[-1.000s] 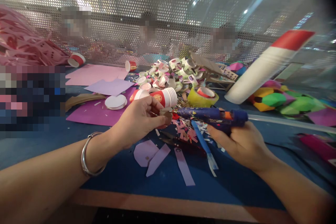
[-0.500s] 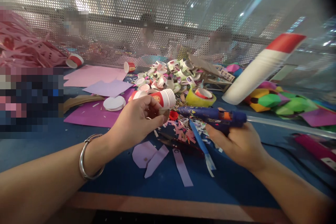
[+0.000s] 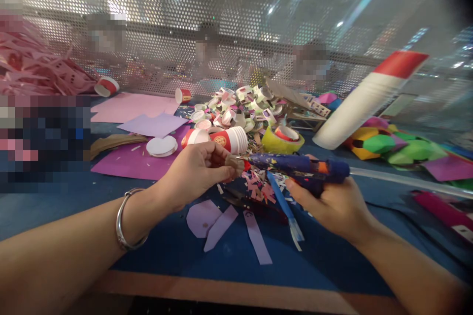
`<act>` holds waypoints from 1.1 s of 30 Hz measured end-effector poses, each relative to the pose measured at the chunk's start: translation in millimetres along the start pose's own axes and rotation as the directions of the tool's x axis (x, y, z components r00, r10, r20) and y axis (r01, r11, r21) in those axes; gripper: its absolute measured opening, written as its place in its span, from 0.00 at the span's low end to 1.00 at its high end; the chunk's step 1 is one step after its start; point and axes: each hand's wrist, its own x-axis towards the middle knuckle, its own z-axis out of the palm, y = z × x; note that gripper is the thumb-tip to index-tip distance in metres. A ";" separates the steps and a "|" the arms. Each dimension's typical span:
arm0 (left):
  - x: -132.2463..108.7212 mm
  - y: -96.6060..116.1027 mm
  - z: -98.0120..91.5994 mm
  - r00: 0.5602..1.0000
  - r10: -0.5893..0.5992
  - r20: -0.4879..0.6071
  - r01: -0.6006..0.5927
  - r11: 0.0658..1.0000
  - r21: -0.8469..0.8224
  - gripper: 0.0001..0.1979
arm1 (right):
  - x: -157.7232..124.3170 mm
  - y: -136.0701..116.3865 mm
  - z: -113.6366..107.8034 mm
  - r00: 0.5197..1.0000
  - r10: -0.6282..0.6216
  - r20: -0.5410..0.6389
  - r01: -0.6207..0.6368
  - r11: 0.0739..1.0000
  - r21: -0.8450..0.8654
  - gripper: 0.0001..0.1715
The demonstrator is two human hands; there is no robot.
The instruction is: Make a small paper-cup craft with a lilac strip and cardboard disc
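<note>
My right hand [image 3: 338, 206] is wrapped round the handle of a blue glue gun [image 3: 291, 163], its nozzle pointing left. A clear glue stick [image 3: 402, 177] sticks out of the gun's back end. Close to the nozzle tip, my left hand [image 3: 207, 170] pinches a small, dull-coloured piece [image 3: 234, 163] whose kind I cannot make out. Behind the left fingers lie red and white paper cups [image 3: 236, 140] on their side. Below the hands are purple paper pieces [image 3: 205, 219], a purple paper strip [image 3: 257, 238], dark scissors [image 3: 254, 202] and a blue pen-like tool [image 3: 281, 197].
A heap of cut cup rings [image 3: 236, 103] stands at the back middle, beside a yellow tape roll [image 3: 283, 140]. A tall stack of cups [image 3: 362, 98] leans at right near coloured paper shapes [image 3: 384, 142]. Pink strips [image 3: 33, 59] fill the far left. A black cord [image 3: 410, 216] runs right.
The glue gun's nozzle has dropped slightly and now meets the fingertips of my left hand. My left hand stays almost in place, and the things on the table have not moved.
</note>
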 end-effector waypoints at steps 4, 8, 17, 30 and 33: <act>-0.4 -1.3 -1.6 1.000 0.025 -0.013 -0.024 0.996 0.086 0.08 | 0.1 -0.8 1.7 1.000 -0.021 -0.001 0.021 1.000 -0.021 0.07; -2.1 -0.9 -1.8 0.999 0.035 -0.022 -0.032 0.987 0.156 0.09 | 0.2 -2.1 1.4 0.999 -0.038 0.024 0.039 0.999 -0.034 0.08; -2.5 -0.7 -0.7 0.999 0.044 0.004 -0.044 0.987 0.153 0.07 | 0.1 -2.0 0.4 0.995 -0.098 0.035 0.099 0.994 -0.053 0.09; -2.9 -0.9 -0.8 0.996 0.088 -0.003 -0.083 0.956 0.281 0.09 | -2.6 2.4 -0.4 0.983 -0.180 0.033 0.183 0.977 -0.106 0.13; -2.8 -0.8 -0.5 0.996 0.087 -0.003 -0.082 0.955 0.284 0.09 | -3.7 2.6 -0.8 0.987 -0.154 0.043 0.158 0.980 -0.117 0.12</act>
